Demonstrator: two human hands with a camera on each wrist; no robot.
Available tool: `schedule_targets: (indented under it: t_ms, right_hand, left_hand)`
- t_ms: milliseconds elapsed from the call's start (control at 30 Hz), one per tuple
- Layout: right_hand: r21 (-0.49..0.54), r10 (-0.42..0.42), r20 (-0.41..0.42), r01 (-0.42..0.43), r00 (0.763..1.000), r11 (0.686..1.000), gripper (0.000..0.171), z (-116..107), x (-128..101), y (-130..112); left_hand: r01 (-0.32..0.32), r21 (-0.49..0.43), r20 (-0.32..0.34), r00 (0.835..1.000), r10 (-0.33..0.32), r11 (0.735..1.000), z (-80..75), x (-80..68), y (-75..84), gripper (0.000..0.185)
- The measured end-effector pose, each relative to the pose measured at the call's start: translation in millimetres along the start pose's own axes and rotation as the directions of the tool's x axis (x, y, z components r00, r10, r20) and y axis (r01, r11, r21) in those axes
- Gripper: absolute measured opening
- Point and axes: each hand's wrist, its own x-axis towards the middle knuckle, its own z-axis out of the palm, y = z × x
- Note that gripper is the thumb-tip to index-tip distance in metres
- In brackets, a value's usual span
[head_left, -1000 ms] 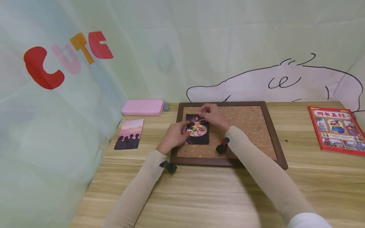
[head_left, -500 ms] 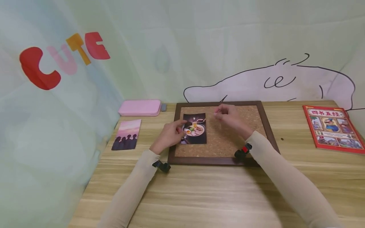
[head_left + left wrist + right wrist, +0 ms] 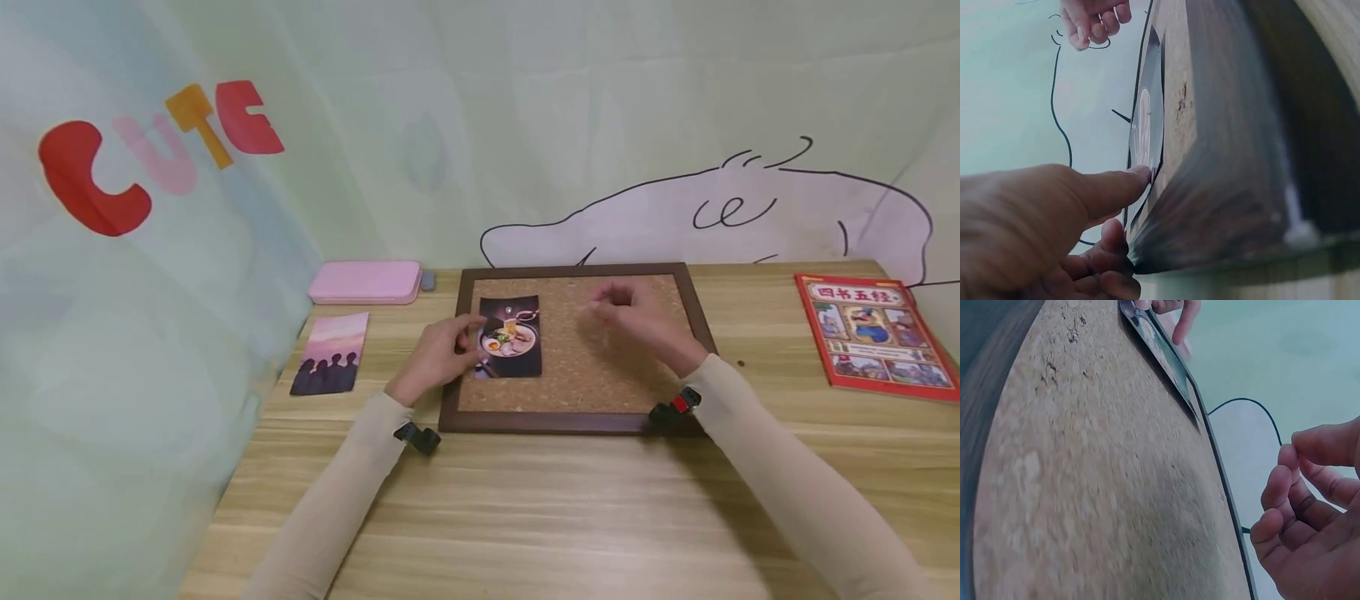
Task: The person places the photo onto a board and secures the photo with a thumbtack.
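Observation:
A brown-framed corkboard (image 3: pixel 615 367) lies on the table. On its left half rests a photo of a noodle bowl (image 3: pixel 510 337), with a small pale round spot near its top edge. My left hand (image 3: pixel 438 358) reaches over the frame's left side, thumb and forefinger at the photo's left edge. In the left wrist view the thumb (image 3: pixel 1113 190) touches the photo's surface. Above the cork, right of the photo, is my right hand (image 3: pixel 641 317), its fingers loosely bent. Thumb and forefinger tips meet in the right wrist view (image 3: pixel 1319 506), and nothing shows between them.
Left of the board lies a second photo (image 3: pixel 328 354) with dark silhouettes under a pink sky. Behind it are a pink case (image 3: pixel 365 283) and a small grey block (image 3: pixel 428 280). A red-bordered book (image 3: pixel 873 333) lies at right; a tiny dark speck (image 3: pixel 741 363) sits nearer the board.
My right hand has left the photo's top right corner and moved right over the cork. My left hand stays at the photo's left edge. The head view has shifted slightly.

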Motion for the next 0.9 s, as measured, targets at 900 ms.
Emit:
schedule_targets:
  t_ms: [900]
  right_hand:
    - [-0.059,0.006,-0.066,-0.01,0.998,0.998,0.029,-56,-47,26]
  left_hand:
    - [0.057,0.001,-0.055,0.997,-0.057,0.998,-13.1,-21.6,-17.2,0.052]
